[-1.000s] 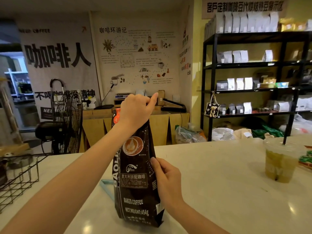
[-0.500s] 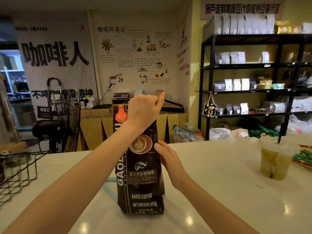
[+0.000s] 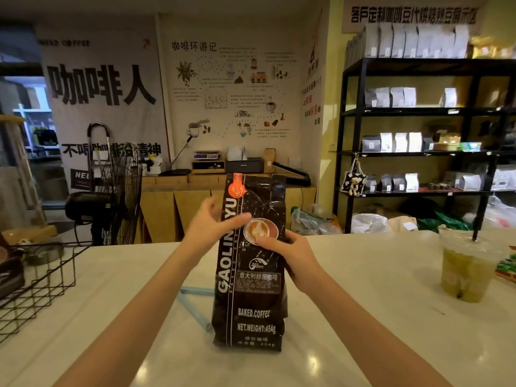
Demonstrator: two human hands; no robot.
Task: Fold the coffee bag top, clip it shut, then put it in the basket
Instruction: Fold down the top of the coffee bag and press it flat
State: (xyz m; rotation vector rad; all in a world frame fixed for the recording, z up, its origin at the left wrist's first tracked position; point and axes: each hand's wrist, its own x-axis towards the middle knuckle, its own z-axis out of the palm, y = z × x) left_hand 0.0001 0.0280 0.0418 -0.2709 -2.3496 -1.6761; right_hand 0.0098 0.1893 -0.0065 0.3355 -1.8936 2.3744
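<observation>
The black coffee bag (image 3: pixel 251 291) stands upright on the white counter (image 3: pixel 363 317), its top edge straight and unfolded. My left hand (image 3: pixel 212 227) is at the bag's upper left side, thumb across the front and fingers behind the edge, slightly blurred. My right hand (image 3: pixel 293 252) grips the right side at mid height, thumb pressed on the printed coffee cup. A light blue clip (image 3: pixel 192 300) lies on the counter just left of the bag, partly hidden behind it. The black wire basket (image 3: pixel 47 283) sits at the counter's left end.
A plastic cup of green drink with a straw (image 3: pixel 463 269) stands on the counter at the right. Dark items sit inside the basket's left part. A standing fan (image 3: pixel 117 196) and black shelves of bags (image 3: pixel 418 152) are beyond the counter.
My left hand came down from the bag's top to its upper left side. My right hand slid up the right side. The bag top now stands uncovered.
</observation>
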